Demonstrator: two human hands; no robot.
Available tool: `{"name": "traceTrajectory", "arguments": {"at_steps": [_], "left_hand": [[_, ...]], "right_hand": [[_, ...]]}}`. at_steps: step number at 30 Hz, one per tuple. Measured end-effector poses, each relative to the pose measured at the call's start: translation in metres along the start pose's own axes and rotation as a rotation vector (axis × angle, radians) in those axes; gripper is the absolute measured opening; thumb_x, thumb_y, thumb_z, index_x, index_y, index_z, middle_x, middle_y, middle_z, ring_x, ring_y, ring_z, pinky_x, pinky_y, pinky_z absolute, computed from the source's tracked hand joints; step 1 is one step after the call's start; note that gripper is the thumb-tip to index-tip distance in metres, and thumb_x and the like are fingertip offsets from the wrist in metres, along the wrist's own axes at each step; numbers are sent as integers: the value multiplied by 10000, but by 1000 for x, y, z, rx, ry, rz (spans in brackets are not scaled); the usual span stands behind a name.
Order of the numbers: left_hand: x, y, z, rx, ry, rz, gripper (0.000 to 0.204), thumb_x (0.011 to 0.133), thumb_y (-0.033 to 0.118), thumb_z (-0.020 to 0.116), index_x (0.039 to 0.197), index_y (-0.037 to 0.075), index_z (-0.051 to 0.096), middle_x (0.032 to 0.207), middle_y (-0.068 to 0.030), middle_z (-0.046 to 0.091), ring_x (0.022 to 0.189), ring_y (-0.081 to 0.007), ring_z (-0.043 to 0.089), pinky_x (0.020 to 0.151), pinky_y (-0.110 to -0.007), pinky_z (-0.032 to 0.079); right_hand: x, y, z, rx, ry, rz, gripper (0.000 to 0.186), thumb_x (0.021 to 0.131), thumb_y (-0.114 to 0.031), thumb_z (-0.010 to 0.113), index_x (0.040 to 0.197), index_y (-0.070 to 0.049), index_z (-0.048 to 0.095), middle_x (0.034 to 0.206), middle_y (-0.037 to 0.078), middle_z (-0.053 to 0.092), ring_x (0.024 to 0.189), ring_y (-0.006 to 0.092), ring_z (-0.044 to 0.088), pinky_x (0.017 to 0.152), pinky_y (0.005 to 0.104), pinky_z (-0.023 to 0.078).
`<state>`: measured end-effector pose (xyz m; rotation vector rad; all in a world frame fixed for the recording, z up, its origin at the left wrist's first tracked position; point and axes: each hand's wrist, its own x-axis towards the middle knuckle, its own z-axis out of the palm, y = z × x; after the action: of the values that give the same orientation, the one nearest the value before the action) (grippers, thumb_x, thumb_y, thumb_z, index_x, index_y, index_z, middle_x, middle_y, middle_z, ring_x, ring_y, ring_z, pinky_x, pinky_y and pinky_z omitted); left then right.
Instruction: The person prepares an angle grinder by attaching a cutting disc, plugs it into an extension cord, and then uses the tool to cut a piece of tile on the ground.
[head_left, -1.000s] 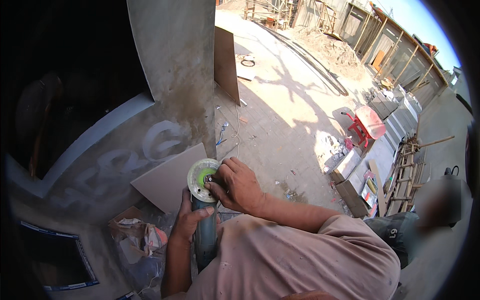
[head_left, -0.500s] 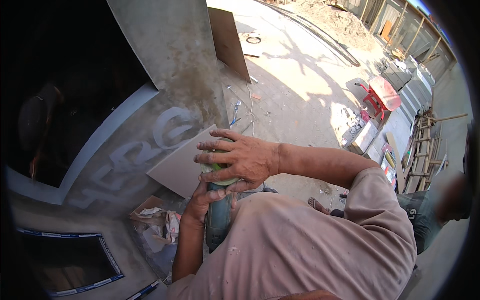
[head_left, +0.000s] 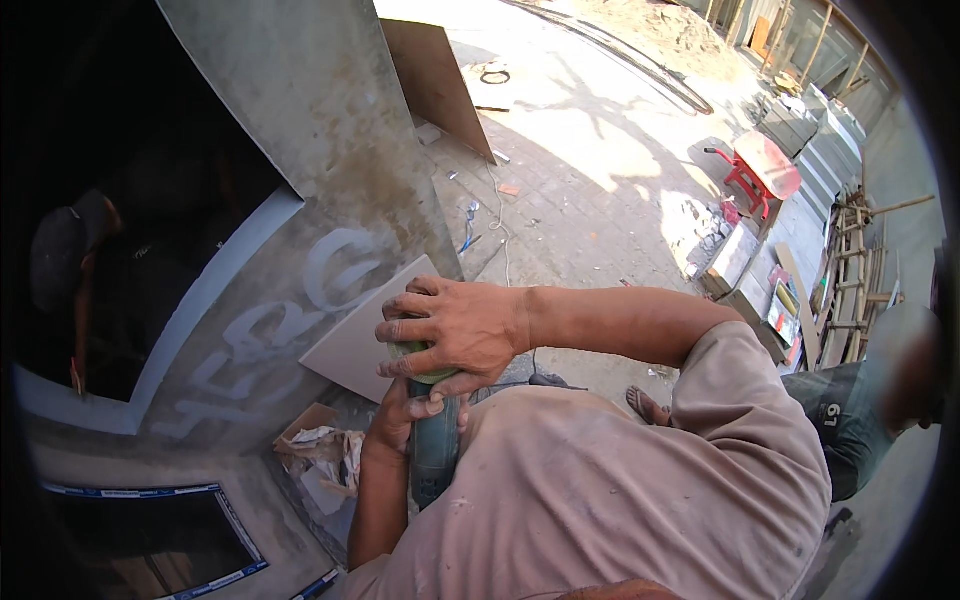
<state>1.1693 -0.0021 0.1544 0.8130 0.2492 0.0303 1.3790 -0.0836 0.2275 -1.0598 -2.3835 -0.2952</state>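
My left hand [head_left: 396, 418] is wrapped round the dark teal body of an angle grinder [head_left: 434, 455], held upright close against my shirt. A round green disc [head_left: 406, 350] sits at the grinder's upper end. Over it lies my right hand [head_left: 456, 328], its fingers curled round the disc's far edge and its thumb low near my left thumb. Most of the disc is hidden under that hand. Behind my hands a pale square tile [head_left: 350, 335] leans against the grey wall [head_left: 370, 200].
At the lower left, torn packaging [head_left: 325, 455] lies by the wall. A brown board [head_left: 430, 85] leans farther off. A cable [head_left: 502, 215] trails over the floor. At right are a red wheelbarrow [head_left: 765, 168], a bamboo ladder [head_left: 850, 280] and another person in a dark shirt [head_left: 835, 430].
My right hand's fingers have gone from spread across the disc to curled round it. The hand has shifted slightly left. My left hand still holds the grinder, and the view has turned a little.
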Motion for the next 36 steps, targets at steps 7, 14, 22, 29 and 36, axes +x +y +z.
{"name": "traceTrajectory", "arguments": {"at_steps": [7, 14, 22, 29, 36], "left_hand": [[3, 5, 0, 77, -30, 71, 890, 685, 136, 729, 1482, 37, 344, 945, -175, 650, 770, -275, 705, 675, -376, 615], [5, 4, -2, 157, 5, 80, 972, 647, 98, 699, 1527, 49, 289, 971, -183, 652, 791, -275, 707, 692, -390, 617], [11, 12, 10, 268, 136, 180, 1043, 638, 95, 712, 1562, 71, 229, 1125, -215, 635, 822, -274, 709, 703, -402, 621], [5, 15, 22, 212, 109, 229, 881, 713, 159, 743, 1468, 65, 298, 904, -188, 622, 691, -266, 681, 600, -404, 604], [0, 25, 32, 291, 162, 220, 883, 709, 101, 738, 1449, 69, 258, 1043, -212, 588, 724, -266, 677, 648, -407, 605]], "right_hand": [[8, -19, 3, -117, 69, 243, 556, 782, -458, 719, 1214, -108, 733, 1327, 166, 601, 1235, 353, 541, 969, 495, 426], [7, -35, 7, -170, 137, 373, 631, 737, -460, 742, 1260, -109, 715, 1367, 156, 578, 1260, 353, 532, 964, 506, 416], [3, -25, 8, -154, 182, 396, 665, 748, -475, 746, 1313, -128, 691, 1410, 142, 574, 1318, 356, 492, 991, 531, 397], [-17, -39, -5, -108, 332, 516, 483, 889, -328, 730, 1288, -78, 619, 1223, 140, 555, 1198, 338, 506, 965, 497, 393], [-13, -51, -10, -276, 101, 638, 250, 836, -139, 693, 1041, -74, 565, 1020, 101, 518, 970, 278, 512, 818, 407, 407]]}}
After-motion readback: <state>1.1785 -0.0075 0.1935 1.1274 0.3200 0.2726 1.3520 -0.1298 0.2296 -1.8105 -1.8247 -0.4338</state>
